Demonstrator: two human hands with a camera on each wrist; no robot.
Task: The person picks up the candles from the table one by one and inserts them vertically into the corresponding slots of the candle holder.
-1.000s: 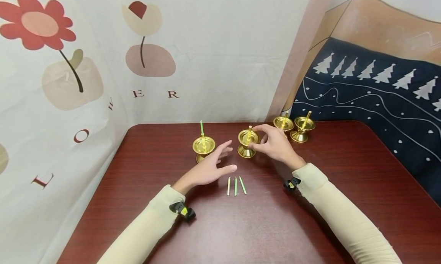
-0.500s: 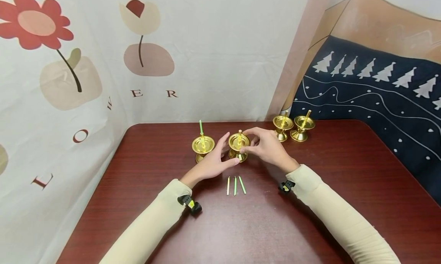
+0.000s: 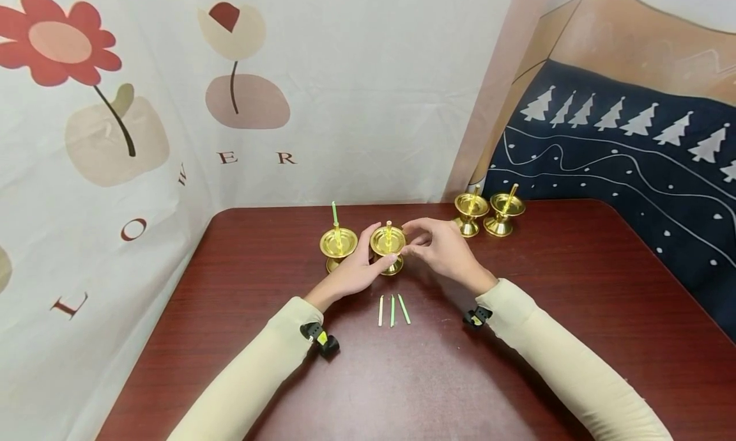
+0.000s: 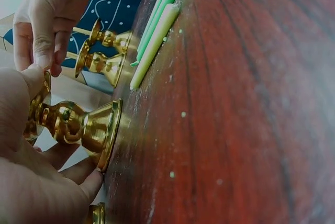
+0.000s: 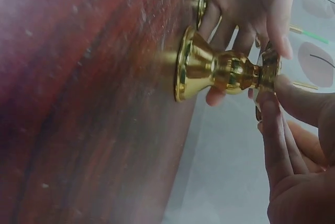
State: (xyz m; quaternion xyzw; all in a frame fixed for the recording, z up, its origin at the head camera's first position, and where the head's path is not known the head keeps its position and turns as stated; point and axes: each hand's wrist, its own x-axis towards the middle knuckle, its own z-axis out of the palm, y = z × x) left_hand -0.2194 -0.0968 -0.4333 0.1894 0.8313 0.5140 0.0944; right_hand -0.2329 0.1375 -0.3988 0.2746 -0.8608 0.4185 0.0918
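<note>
A brass candle holder (image 3: 388, 241) stands upright on the table between my two hands. Its dish rim is pinched by the thumb and fingers of my right hand (image 3: 439, 246). From the other side my left hand (image 3: 355, 271) holds it, thumb at the front of the dish and fingers behind the stem and base. The left wrist view shows its flared base (image 4: 102, 130) on the tabletop. A second brass candle holder (image 3: 338, 244), bearing a green candle (image 3: 335, 213), is just left of my left hand. Three thin candles (image 3: 393, 310) lie in front of the hands, one pale yellow and two green.
Two more brass candle holders (image 3: 471, 208) (image 3: 505, 211) stand at the table's back right. The red-brown table (image 3: 425, 377) meets a printed cloth backdrop (image 3: 368, 96) along its back edge. Small light specks dot the tabletop in the left wrist view.
The held candle holder has moved left, closer to the one with the green candle. My right hand travelled with it, and my left hand came round its left side.
</note>
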